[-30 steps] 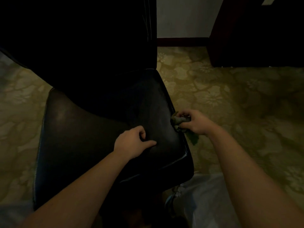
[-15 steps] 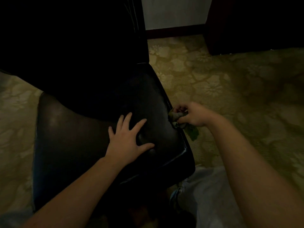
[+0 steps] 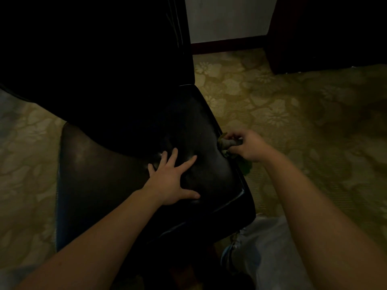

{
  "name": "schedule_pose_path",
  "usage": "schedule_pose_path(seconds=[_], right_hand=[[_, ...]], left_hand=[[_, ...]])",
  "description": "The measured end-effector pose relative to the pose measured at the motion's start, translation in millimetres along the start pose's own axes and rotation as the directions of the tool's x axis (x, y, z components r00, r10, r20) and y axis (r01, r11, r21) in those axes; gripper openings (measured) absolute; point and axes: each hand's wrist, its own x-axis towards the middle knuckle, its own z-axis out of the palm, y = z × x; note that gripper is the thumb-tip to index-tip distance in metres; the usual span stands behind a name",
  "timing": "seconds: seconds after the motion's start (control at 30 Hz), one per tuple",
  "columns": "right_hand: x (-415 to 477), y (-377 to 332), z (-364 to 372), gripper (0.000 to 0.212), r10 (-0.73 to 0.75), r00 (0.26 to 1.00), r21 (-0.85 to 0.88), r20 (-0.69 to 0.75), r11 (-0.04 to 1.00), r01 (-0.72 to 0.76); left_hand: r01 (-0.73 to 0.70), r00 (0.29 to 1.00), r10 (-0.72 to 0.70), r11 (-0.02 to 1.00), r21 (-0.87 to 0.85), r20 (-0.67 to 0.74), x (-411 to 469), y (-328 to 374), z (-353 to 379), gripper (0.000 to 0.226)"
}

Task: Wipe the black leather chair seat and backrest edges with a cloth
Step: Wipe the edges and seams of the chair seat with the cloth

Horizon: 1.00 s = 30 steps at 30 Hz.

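Note:
The black leather chair seat (image 3: 104, 185) fills the middle of the dim view, with its dark backrest (image 3: 104, 59) rising behind it. My left hand (image 3: 173, 181) lies flat on the seat with fingers spread, pressing the leather. My right hand (image 3: 247, 145) grips a bunched greenish cloth (image 3: 227, 143) against the seat's right edge, about halfway along it. A bit of the cloth hangs below the hand beside the seat.
Patterned olive carpet (image 3: 293, 122) surrounds the chair. A dark piece of furniture (image 3: 335, 28) stands at the back right, and a light wall with a dark baseboard (image 3: 226, 45) lies behind the chair. My light trouser leg (image 3: 261, 258) is near the seat's front right corner.
My left hand went from a loose fist to a flat, spread palm on the seat. My right hand with the cloth slid slightly farther back along the right edge.

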Motion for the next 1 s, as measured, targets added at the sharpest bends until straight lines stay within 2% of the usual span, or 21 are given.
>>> schedule_pose_path(seconds=[0.1,0.27,0.33,0.53,0.6,0.83,1.0], right_hand=[[-3,2,-7,0.032,0.031,0.995,-0.008,0.097,1.000,-0.030],[-3,5,11,0.033,-0.073,0.992,-0.045,-0.105,0.997,0.069],[-4,2,12,0.032,-0.073,0.988,-0.025,-0.134,0.997,0.070],[-9,0,-11,0.031,-0.004,0.994,-0.100,0.105,0.995,0.014],[-8,2,-10,0.030,-0.017,0.995,-0.113,0.095,0.993,0.028],[-5,0,4,0.030,-0.063,0.995,-0.071,-0.079,0.996,0.058],[-12,-2,-10,0.032,0.002,0.996,-0.095,0.086,0.995,0.006]], left_hand=[[-0.013,1.000,0.012,1.000,0.018,0.011,-1,-2,0,0.108],[-0.016,1.000,0.016,1.000,0.018,0.012,-1,-1,-1,0.107],[-0.016,1.000,0.016,1.000,0.009,0.019,-1,-1,-1,0.107],[-0.017,0.999,0.017,1.000,0.020,0.031,0,-3,0,0.107],[-0.014,1.000,0.013,1.000,0.021,0.024,2,-3,2,0.108],[-0.004,1.000,0.004,1.000,-0.005,0.024,4,0,-1,0.108],[0.003,1.000,-0.003,1.000,-0.010,0.001,5,0,2,0.109]])
